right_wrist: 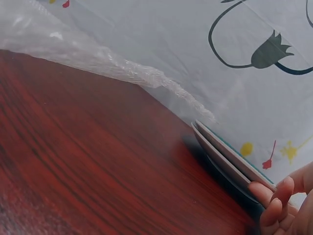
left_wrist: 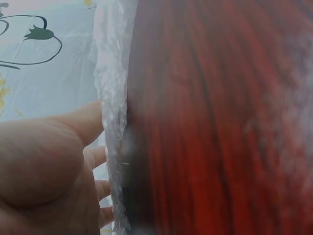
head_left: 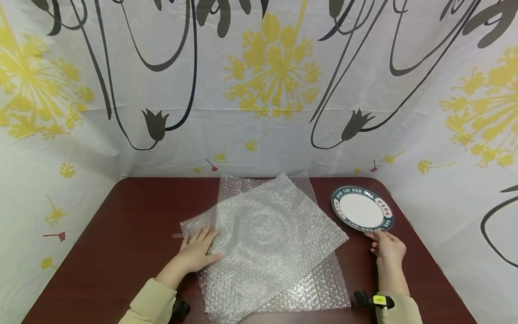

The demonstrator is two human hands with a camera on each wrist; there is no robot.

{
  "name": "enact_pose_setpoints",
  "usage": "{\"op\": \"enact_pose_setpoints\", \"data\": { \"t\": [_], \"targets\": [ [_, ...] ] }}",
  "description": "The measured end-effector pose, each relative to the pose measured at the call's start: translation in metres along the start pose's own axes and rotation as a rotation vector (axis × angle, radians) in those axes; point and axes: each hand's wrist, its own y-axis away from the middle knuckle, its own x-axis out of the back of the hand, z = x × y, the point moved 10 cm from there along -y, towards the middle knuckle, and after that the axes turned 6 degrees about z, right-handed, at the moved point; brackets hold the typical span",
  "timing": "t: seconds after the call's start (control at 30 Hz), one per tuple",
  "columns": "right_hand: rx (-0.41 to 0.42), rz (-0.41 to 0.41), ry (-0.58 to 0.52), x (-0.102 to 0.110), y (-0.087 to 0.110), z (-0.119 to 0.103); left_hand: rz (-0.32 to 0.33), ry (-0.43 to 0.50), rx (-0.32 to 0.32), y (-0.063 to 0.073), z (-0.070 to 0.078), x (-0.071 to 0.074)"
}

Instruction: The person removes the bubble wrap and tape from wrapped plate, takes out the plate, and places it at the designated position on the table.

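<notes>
My left hand lies with spread fingers on the left edge of a bubble wrap sheet. Two sheets overlap there, the upper one turned at an angle, and a faint round outline shows through its middle. At the back right, my right hand pinches the near rim of a white plate with a dark green lettered border. The right wrist view reveals two plates, one over the other: the upper plate and, slightly apart beneath it, the lower plate. Fingers and thumb are at the rim.
Everything lies on a dark red-brown wooden table. A white cloth with yellow and grey flower prints hangs behind and at both sides. A small strip pokes out left of the bubble wrap.
</notes>
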Motion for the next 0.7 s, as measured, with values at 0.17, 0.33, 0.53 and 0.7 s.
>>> {"op": "enact_pose_setpoints", "data": {
  "t": [0.17,0.33,0.53,0.7],
  "targets": [
    [-0.018,-0.011,-0.005,-0.0006,-0.0008,0.0014,-0.001,-0.002,-0.001,-0.0001,0.0015,0.0010],
    [-0.003,-0.015,0.013,-0.0013,-0.0022,0.0018,-0.007,-0.009,-0.005,-0.0004,0.0015,0.0016],
    [0.029,-0.046,0.038,-0.0052,-0.0024,0.0003,-0.009,-0.017,-0.008,-0.0005,0.0001,0.0025],
    [0.044,-0.080,0.090,-0.0065,-0.0015,0.0008,0.015,-0.017,-0.018,-0.0007,0.0001,0.0045]
  ]
}}
